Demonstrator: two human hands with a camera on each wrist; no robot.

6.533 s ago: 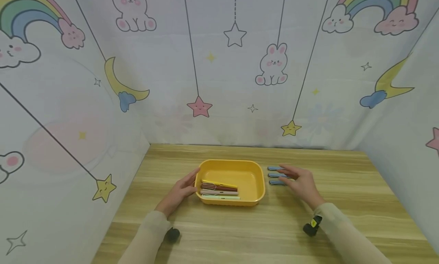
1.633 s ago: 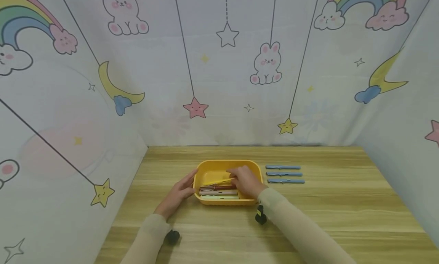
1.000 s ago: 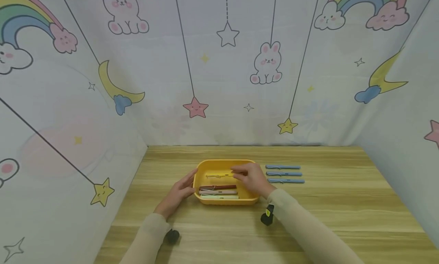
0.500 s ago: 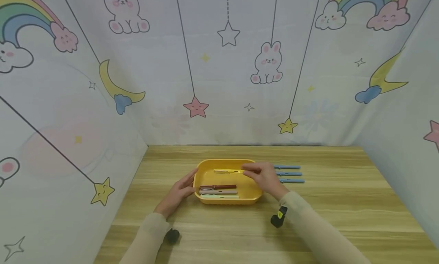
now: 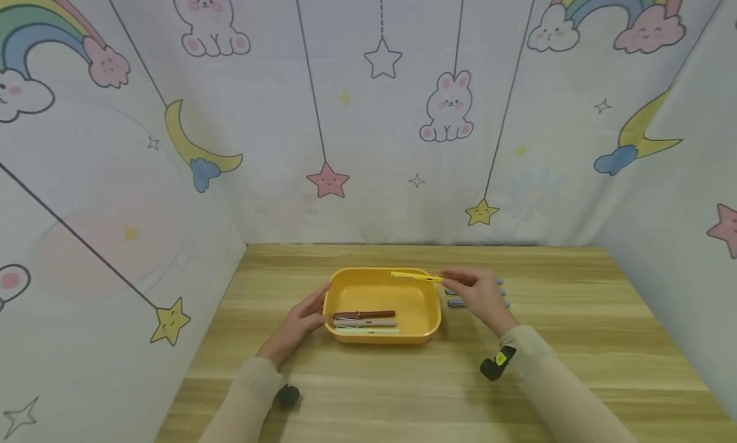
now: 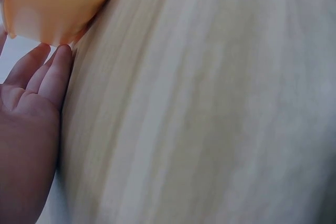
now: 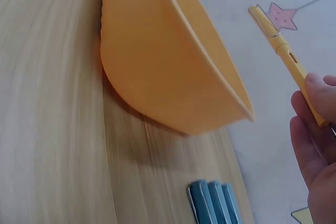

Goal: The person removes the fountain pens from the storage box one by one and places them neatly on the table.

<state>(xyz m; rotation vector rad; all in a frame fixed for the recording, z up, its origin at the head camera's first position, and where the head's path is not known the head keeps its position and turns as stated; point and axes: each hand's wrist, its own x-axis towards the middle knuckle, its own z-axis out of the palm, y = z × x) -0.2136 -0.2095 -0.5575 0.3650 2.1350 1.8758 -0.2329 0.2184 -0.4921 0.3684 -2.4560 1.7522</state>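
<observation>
My right hand point(image 5: 479, 297) pinches a yellow pen point(image 5: 416, 277) by one end, between thumb and fingers. The pen hangs in the air over the right part of a yellow plastic bin point(image 5: 382, 339); its wire clip shows in the right wrist view. My left hand point(image 5: 296, 326) rests against the bin's left side, with fingertips touching the wall in the left wrist view. Inside lie a dark red pen point(image 5: 365, 315), a greyish pen point(image 5: 365, 322) and a pale green pen point(image 5: 368, 331), side by side near the front wall.
Three blue pens point(image 7: 214, 203) lie in a row on the wooden table point(image 5: 391, 392), right of the bin and partly behind my right hand. Cloth walls point(image 5: 368, 219) with cartoon prints enclose the table at the back and both sides.
The yellow pen, first lying with the others, has been lifted by my right hand and carried right and up to the bin's right rim. My left hand has stayed at the bin.
</observation>
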